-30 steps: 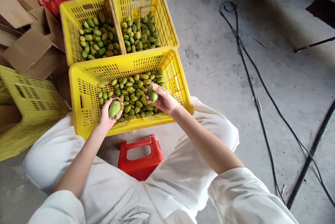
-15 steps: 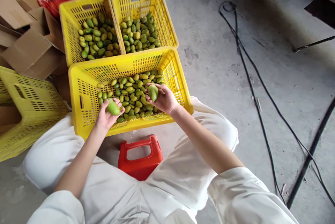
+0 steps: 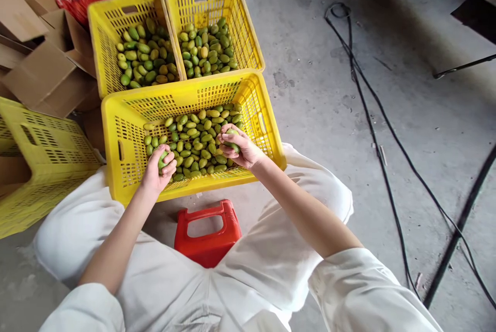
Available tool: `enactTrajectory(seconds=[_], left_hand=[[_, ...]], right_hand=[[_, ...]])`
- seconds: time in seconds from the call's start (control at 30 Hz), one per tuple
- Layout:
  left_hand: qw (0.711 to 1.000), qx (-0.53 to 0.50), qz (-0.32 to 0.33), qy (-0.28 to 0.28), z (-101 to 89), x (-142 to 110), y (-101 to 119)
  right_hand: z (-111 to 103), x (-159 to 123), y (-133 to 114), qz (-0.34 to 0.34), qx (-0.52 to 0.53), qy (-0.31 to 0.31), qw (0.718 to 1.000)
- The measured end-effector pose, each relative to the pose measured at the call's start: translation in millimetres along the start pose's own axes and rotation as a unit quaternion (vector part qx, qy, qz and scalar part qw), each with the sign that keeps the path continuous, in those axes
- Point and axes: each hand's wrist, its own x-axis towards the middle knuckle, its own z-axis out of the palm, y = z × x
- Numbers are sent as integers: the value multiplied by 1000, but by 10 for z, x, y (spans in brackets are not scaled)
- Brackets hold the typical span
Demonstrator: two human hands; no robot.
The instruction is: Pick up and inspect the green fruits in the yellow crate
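Over the left part of the near yellow crate, my left hand is closed round a green mango, which shows between the fingers. My right hand grips another green mango above the crate's right half, with fingers wrapped over it. Below both hands, many green and yellowish mangoes lie spread on the crate's bottom. Part of each held fruit is hidden by the fingers.
Two more yellow crates, left and right, hold mangoes behind the near one. A red stool stands between my legs. Cardboard boxes and an upright yellow crate are at left; black cables cross the floor at right.
The fingers of both hands have closed further round the mangoes, covering more of them. Both hands have turned slightly; the crates stay in place.
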Motion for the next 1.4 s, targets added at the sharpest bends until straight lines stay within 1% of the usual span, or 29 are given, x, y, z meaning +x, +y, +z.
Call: enactTrajectory(seconds=[0.1, 0.17, 0.27, 0.33, 0.4, 0.5, 0.6, 0.7, 0.8, 0.87, 0.97, 1.03, 1.17, 1.27, 1.33, 1.4], left_hand=[[1000, 15, 8, 19, 2, 20, -7], [999, 18, 20, 25, 8, 34, -8], [1000, 5, 19, 21, 18, 49, -20], [999, -1, 24, 26, 12, 57, -39], [999, 0, 43, 29, -9, 62, -57], [997, -27, 65, 20, -50, 55, -53], [997, -55, 45, 8, -64, 23, -17], [999, -37, 17, -19, -42, -6, 1], [999, -6, 10, -41, -14, -8, -15], [999, 19, 22, -26, -3, 2, -31], [996, 53, 68, 18, 2, 15, -46], [992, 68, 96, 34, 1, 16, -53], [989, 82, 114, 51, -3, 21, -64], [991, 59, 108, 46, -5, 41, -57], [996, 31, 81, 33, -2, 57, -46], [998, 17, 61, 28, 3, 64, -38]], right_hand=[[10, -3, 14, 4, -18, -12, 1000], [18, 0, 20, 11, -24, -2, 1000], [34, 14, 3, 20, -17, 23, 999], [45, 26, -15, 15, 5, 30, 999], [52, 35, -20, 5, 23, 30, 999], [42, 42, 8, -15, 23, 36, 999], [12, 43, 45, -32, 22, 34, 999], [-10, 38, 55, -30, 19, 25, 999], [-14, 35, 57, -22, 3, 30, 999], [-14, 38, 68, -12, -4, 49, 999], [-18, 48, 94, 4, -10, 82, 997], [-18, 50, 108, 12, -19, 89, 996], [12, 38, 98, 7, -42, 93, 995], [60, 32, 54, -5, -12, 77, 997], [86, 36, 25, -4, 21, 57, 998], [93, 42, 14, -6, 35, 56, 998]])
